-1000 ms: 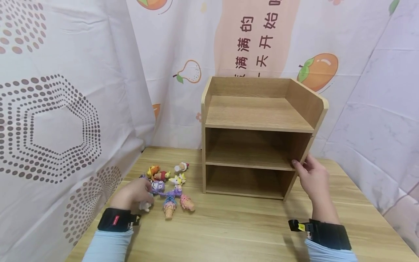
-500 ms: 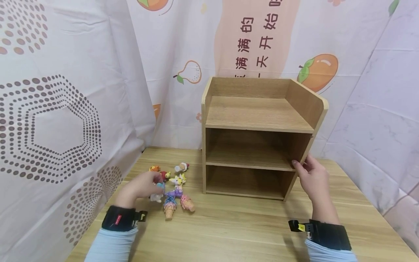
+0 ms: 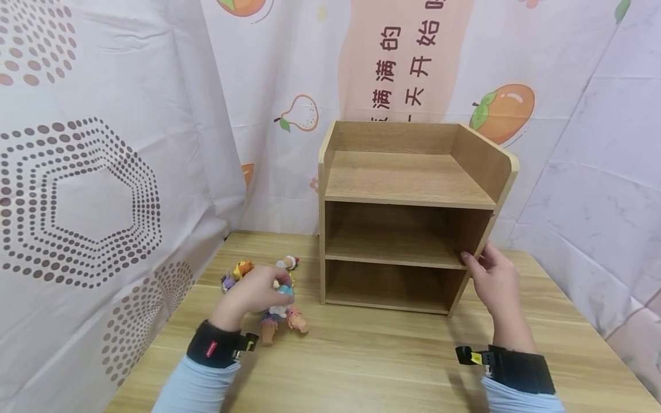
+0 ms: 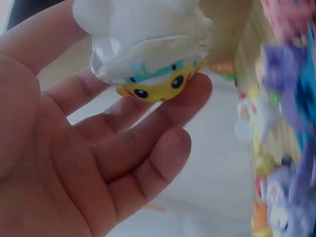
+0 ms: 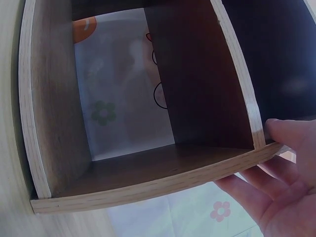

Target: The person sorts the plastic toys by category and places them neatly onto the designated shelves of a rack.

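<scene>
While the right hand (image 3: 494,280) stays gripping the shelf's (image 3: 408,212) right side panel, the left hand (image 3: 255,293) has lifted a small white-and-yellow toy (image 4: 148,54) off the pile (image 3: 279,312), pinched in its fingertips, and moved it toward the shelf, so carrying has begun.

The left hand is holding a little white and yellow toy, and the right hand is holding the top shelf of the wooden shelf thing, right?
Not quite. The left hand does hold the little white and yellow toy, but the right hand grips the right side panel of the wooden shelf unit at the level of the middle shelf, not the top shelf. The head view shows it.
</scene>
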The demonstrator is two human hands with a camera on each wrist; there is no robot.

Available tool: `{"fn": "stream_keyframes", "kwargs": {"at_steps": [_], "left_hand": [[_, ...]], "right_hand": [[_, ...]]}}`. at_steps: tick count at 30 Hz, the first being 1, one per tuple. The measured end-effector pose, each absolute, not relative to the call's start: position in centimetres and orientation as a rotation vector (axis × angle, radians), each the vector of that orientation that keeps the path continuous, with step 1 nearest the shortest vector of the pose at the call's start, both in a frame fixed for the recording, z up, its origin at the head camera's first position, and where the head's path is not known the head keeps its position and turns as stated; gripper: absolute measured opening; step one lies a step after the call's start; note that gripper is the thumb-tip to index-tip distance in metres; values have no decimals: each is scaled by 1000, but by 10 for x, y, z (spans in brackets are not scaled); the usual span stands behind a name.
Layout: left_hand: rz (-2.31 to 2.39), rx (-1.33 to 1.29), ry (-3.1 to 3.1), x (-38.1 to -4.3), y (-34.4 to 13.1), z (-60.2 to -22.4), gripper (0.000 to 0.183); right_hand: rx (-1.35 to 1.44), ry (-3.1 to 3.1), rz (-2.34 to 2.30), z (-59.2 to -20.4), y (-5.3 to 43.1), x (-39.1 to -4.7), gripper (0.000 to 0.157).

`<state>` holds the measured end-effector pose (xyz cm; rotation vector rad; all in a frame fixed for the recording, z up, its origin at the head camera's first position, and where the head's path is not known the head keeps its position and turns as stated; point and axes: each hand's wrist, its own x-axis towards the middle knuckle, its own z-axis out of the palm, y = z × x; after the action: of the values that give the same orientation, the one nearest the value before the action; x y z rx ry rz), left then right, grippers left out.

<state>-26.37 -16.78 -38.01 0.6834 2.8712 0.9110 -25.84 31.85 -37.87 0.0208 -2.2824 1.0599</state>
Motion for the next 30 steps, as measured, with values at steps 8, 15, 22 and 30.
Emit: {"fn": "stream_keyframes", "kwargs": {"at_steps": [8,15,22,30], "left_hand": [[898,849,2810,-261,-124,-385,18],[831,874,2799,-255,-92,-386,21],[735,965,2803,-252,-63,-393,22],[636,1014,2819,-253,-42,-405,16]], "right_hand": [[14,-2286,1068,-381,320,-258,45],[8,-2274,1069,-382,320,-258,44],[-23,-2306,1045,-381,319,-258,45],[15,-2287,1052,-381,319,-260,44]]}}
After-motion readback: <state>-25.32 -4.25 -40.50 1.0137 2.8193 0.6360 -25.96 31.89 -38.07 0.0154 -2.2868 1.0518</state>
